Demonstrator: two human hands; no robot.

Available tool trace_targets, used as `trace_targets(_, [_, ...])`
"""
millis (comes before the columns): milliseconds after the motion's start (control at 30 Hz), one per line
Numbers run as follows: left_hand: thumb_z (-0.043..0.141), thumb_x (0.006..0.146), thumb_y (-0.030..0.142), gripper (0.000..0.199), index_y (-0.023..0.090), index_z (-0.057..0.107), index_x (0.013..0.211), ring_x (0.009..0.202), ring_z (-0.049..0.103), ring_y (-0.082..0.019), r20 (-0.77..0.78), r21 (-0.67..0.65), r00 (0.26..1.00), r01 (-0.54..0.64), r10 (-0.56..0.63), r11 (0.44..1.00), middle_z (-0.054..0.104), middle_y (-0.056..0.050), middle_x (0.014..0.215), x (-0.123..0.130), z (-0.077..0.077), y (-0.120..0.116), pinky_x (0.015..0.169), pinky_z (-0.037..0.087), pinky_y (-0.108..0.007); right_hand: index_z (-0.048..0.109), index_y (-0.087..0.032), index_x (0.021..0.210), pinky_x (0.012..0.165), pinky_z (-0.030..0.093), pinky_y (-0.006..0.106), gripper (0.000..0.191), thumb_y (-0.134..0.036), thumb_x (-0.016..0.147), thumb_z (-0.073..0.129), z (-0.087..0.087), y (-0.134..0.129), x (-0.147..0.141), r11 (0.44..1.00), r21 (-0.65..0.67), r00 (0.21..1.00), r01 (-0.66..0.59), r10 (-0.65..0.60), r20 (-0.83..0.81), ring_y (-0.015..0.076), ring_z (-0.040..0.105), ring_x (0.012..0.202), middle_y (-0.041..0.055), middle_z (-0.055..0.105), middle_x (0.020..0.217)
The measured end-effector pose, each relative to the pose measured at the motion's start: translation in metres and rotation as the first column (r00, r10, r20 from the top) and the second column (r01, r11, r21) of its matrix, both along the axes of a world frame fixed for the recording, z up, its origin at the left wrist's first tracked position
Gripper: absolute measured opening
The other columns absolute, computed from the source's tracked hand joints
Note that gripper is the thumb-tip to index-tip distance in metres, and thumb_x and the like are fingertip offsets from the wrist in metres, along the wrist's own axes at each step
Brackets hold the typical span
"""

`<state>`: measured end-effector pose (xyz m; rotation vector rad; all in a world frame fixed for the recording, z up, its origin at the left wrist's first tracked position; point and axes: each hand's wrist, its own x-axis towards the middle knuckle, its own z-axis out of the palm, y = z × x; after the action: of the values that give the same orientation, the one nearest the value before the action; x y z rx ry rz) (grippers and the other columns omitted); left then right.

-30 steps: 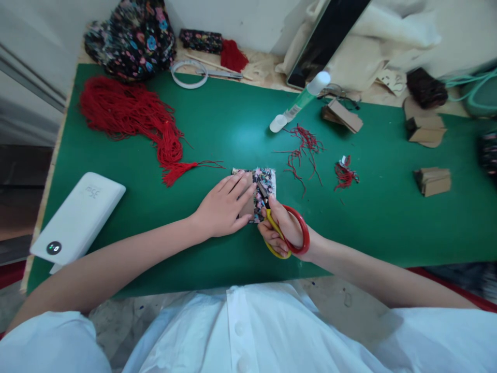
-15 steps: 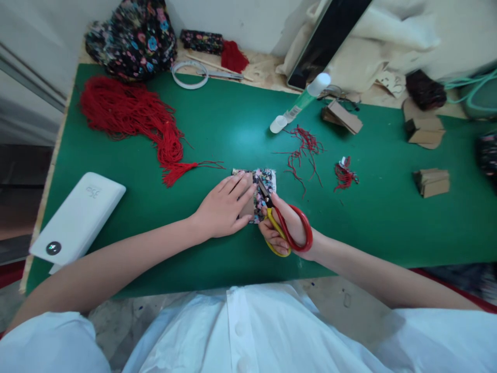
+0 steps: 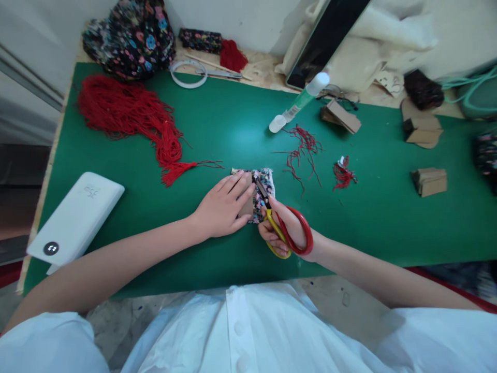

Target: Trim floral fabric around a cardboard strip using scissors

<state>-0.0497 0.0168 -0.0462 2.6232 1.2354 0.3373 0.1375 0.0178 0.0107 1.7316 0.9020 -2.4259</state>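
My left hand (image 3: 221, 207) lies flat with fingers outstretched, pressing a piece of brown cardboard (image 3: 245, 206) onto a small patch of dark floral fabric (image 3: 266, 179). Part of the cardboard is hidden under the fingers. In my right hand (image 3: 289, 228) is a pair of scissors (image 3: 267, 207) with one red and one yellow handle loop. Their blades lie over the fabric just right of the cardboard, pointing up and left, almost closed. The fabric's right edge looks frayed and white.
Red tassels (image 3: 128, 109) lie at the left, near a white power bank (image 3: 77, 217). Behind the hands are a glue stick (image 3: 298, 103), red thread scraps (image 3: 305, 145) and a tape roll (image 3: 189, 74). Cardboard stacks (image 3: 430, 182) sit to the right on the green mat (image 3: 373, 217).
The scissors' blades have shifted slightly up and left over the fabric, and its right edge looks a little lifted. My left hand stays in place on the cardboard.
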Motion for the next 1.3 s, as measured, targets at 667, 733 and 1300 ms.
trace_targets(667, [0.053, 0.096, 0.048, 0.07, 0.004, 0.043, 0.15, 0.148, 0.034, -0.036, 0.001, 0.013, 1.0, 0.0, 0.0, 1.0, 0.037, -0.023, 0.159, 0.001, -0.001, 0.0, 0.121, 0.027, -0.049, 0.038, -0.024, 0.07, 0.033, 0.032, 0.02, 0.059, -0.078, 0.077, 0.061, 0.0, -0.008, 0.003, 0.992, 0.124, 0.999, 0.037, -0.04, 0.022, 0.0073, 0.035, 0.033, -0.0085, 0.038, 0.044])
trace_targets(733, [0.053, 0.096, 0.047, 0.069, 0.004, 0.043, 0.15, 0.148, 0.034, -0.036, 0.0, 0.018, 1.0, 0.001, -0.001, 1.0, 0.037, -0.023, 0.159, 0.001, -0.001, 0.0, 0.121, 0.027, -0.048, 0.038, -0.024, 0.076, 0.034, 0.033, 0.02, 0.058, -0.075, 0.075, 0.065, 0.004, -0.008, 0.002, 0.99, 0.139, 0.999, 0.035, -0.039, 0.027, 0.0074, 0.036, 0.034, -0.0091, 0.04, 0.045])
trace_targets(1300, [0.053, 0.096, 0.048, 0.07, 0.005, 0.043, 0.15, 0.148, 0.034, -0.035, -0.003, 0.017, 1.0, 0.001, -0.001, 1.0, 0.037, -0.022, 0.159, 0.001, -0.002, 0.0, 0.122, 0.025, -0.047, 0.038, -0.024, 0.075, 0.032, 0.031, 0.019, 0.062, -0.084, 0.077, 0.055, 0.006, -0.008, 0.002, 0.988, 0.153, 0.996, -0.023, 0.01, 0.089, 0.0072, 0.037, 0.032, -0.0092, 0.04, 0.044])
